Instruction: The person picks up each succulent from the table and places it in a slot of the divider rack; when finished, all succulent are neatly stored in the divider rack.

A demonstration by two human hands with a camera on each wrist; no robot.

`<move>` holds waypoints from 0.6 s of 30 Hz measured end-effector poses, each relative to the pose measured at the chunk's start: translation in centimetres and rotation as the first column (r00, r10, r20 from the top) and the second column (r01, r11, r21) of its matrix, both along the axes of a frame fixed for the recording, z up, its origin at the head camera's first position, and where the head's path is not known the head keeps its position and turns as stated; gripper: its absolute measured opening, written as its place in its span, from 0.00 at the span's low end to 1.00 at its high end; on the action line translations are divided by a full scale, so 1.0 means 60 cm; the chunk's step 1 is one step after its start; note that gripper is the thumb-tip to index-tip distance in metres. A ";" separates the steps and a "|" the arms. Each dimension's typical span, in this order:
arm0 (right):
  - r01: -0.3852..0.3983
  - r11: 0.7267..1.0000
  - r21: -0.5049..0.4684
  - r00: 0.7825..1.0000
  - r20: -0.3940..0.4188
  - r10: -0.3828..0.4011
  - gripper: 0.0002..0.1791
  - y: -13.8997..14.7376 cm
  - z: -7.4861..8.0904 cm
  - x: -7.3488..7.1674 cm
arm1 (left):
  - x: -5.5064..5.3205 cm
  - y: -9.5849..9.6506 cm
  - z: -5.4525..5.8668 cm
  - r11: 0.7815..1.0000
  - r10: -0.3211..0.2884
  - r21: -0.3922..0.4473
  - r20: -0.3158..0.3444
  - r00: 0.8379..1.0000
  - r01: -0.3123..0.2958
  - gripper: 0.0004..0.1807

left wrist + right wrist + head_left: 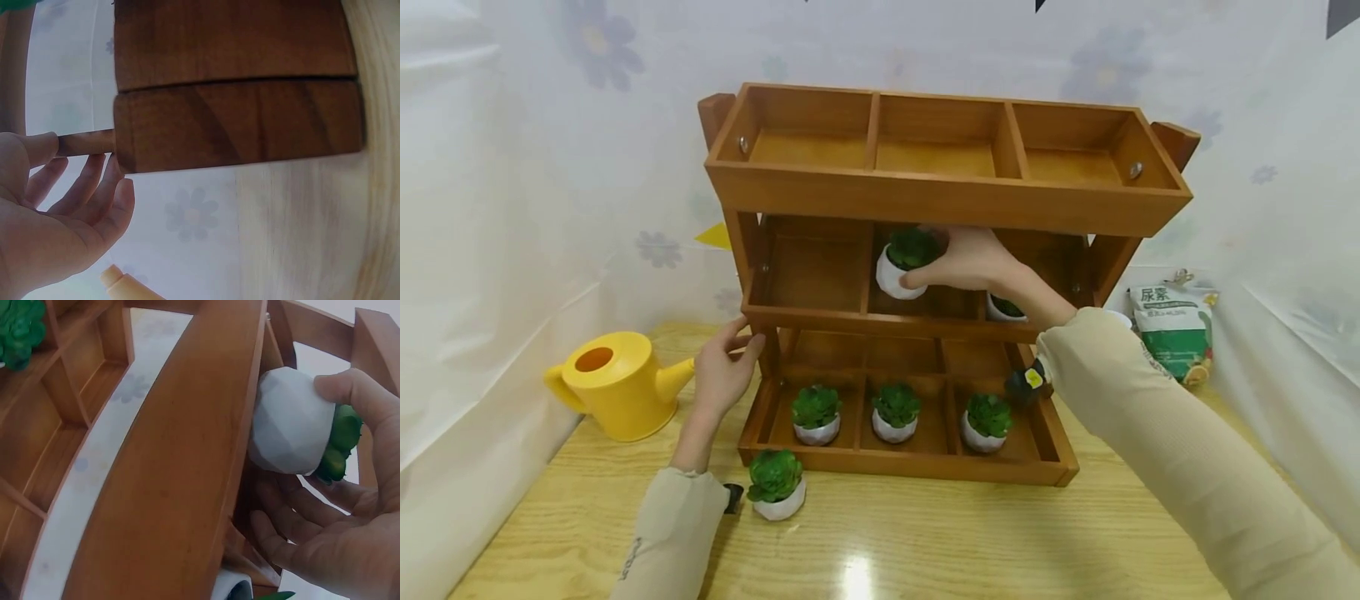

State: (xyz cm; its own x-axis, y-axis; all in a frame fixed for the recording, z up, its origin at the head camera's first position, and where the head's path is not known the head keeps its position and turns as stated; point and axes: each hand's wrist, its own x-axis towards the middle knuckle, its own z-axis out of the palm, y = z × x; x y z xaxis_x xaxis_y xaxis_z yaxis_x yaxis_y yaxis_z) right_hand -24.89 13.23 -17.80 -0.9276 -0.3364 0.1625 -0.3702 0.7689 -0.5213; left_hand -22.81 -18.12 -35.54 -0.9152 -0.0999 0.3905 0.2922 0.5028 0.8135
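In the head view my right hand (973,260) holds a small succulent in a faceted white pot (891,277) at the middle compartment of the wooden shelf's (947,193) second tier. The right wrist view shows the thumb on the side of the white pot (290,422), near its rim, with the green leaves toward the palm and the pot close to the tier's front board. My left hand (722,375) is at the shelf's left side. In the left wrist view its thumb and fingers pinch a narrow wooden bar (86,142) of the frame.
Another potted succulent (1006,308) sits in the second tier's right compartment, partly behind my right forearm. The bottom tier holds three more, one per compartment. One potted succulent (777,487) stands on the table before the shelf. A yellow watering can (625,392) is left, a bag (1176,329) right.
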 end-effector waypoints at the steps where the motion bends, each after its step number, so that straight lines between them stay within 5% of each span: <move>1: -0.007 1.000 0.010 1.000 0.001 0.007 0.48 -0.002 0.000 -0.002 | 0.001 0.000 0.000 1.000 -0.001 -0.001 0.001 1.000 0.001 0.23; 18: -0.123 0.972 0.199 0.988 0.115 0.102 0.49 -0.017 0.013 -0.040 | 0.002 -0.001 0.001 1.000 0.009 -0.007 0.009 1.000 -0.009 0.24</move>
State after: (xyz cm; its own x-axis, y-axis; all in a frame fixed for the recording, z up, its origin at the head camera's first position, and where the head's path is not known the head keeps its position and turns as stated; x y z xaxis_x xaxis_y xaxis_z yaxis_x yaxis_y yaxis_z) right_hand -27.32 12.21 -17.03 -0.8900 -0.4557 -0.0152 -0.4130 0.8198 -0.3967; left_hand -22.68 -18.19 -35.50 -0.9177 -0.1058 0.3830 0.2802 0.5110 0.8126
